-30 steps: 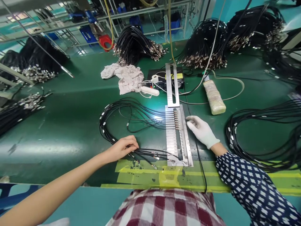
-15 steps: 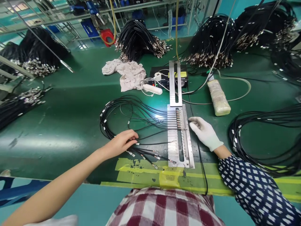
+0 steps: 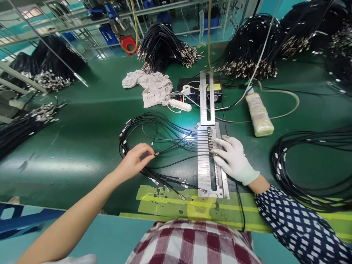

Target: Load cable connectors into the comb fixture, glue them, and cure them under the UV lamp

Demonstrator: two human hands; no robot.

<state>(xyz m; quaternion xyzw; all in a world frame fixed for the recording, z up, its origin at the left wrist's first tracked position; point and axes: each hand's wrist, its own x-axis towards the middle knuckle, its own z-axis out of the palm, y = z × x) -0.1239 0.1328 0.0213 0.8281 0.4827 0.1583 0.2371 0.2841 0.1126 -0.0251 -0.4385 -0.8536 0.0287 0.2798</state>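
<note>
My bare left hand (image 3: pixel 135 161) pinched a black cable (image 3: pixel 173 147) between thumb and fingertips, just left of the slotted metal plate (image 3: pixel 204 170). My right hand (image 3: pixel 233 160), in a white glove, was open, its fingers spread over the row of metal cable ends (image 3: pixel 211 138) on that plate; whether it pressed any of them, I could not tell. Several cables ran from the looped bundle (image 3: pixel 122 130) on my left across the plate's upper grooves, and more loose cable tips (image 3: pixel 183 186) lay below my left hand, near the yellow tape (image 3: pixel 154 201) on the green table (image 3: pixel 90 150). Beyond the plate, a second metal plate (image 3: pixel 203 102) stretched away in front of a black box (image 3: pixel 191 96), with a crumpled cloth (image 3: pixel 157 90) to its left and a wrapped block (image 3: pixel 260 116) to its right
</note>
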